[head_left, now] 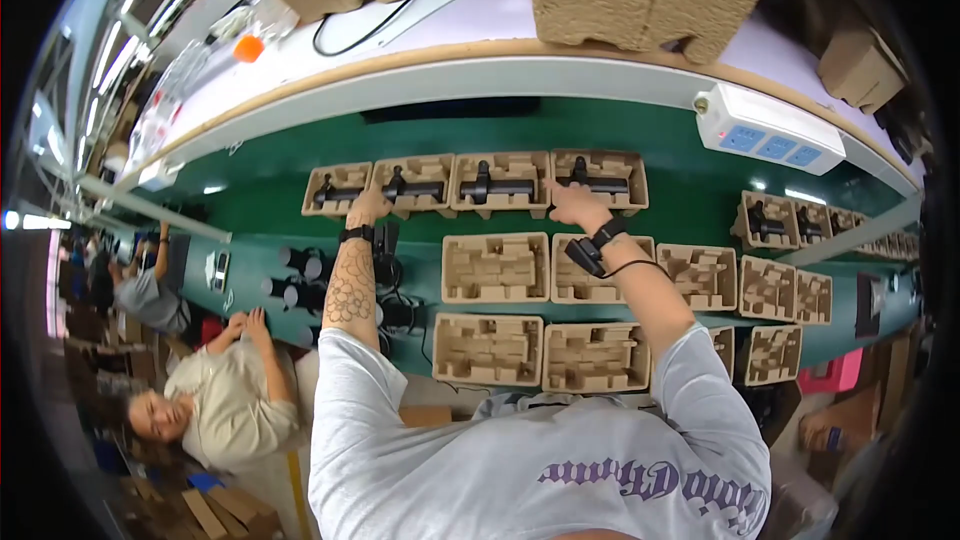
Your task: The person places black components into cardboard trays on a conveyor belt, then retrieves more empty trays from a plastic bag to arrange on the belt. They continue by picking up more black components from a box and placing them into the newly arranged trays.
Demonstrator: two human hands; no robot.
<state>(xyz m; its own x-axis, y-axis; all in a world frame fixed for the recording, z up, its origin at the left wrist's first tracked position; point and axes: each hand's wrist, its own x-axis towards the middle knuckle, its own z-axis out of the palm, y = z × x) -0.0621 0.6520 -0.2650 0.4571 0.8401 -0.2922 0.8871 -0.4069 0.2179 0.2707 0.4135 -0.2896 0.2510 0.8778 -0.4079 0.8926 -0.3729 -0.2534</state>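
A row of brown moulded-pulp trays stands along the bench, each holding a black tubular device. My left hand (370, 204) is at the adjoining walls of the leftmost tray (316, 202) and the second tray (416, 206), its fingers closed over the edge. Across the row, my right hand (580, 206) reaches to the wall between the third tray (500, 204) and the fourth tray (637, 183), fingers bent on that rim. Black devices (490, 186) lie in the trays, untouched by my hands. My fingertips are partly hidden.
More pulp trays (495, 268) without devices stand nearer me. Black cylindrical parts (310, 290) and cables sit left of them. Filled trays (768, 220) line the right. A white power strip (768, 130) hangs under the upper shelf (620, 62). A seated person (225, 390) is at left.
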